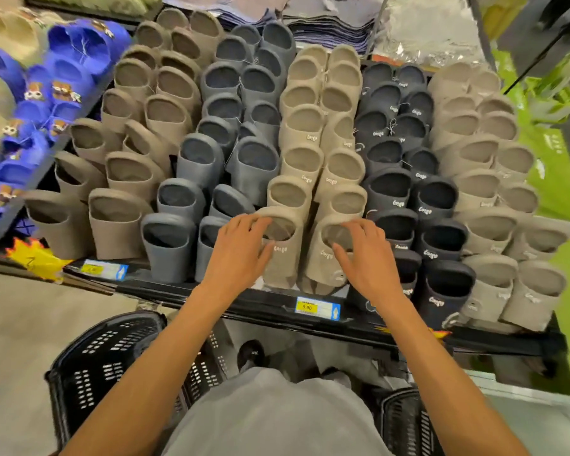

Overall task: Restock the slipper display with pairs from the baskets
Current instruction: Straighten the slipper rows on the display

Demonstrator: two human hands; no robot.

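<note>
wearing a plain light grey top, smooth fabric with no print or logo showing, filling the bottom middle of the view. showing both forearms bare to the frame edge, no sleeves reaching them. wearing no watch, ring, bracelet or glove on the left hand or the right hand. keeping fingernails short and unpainted.

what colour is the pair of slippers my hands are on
Beige pair, under left hand and right hand; head view.

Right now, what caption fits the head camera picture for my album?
Two hands, left hand and right hand, set beige slippers on the display shelf.
</note>
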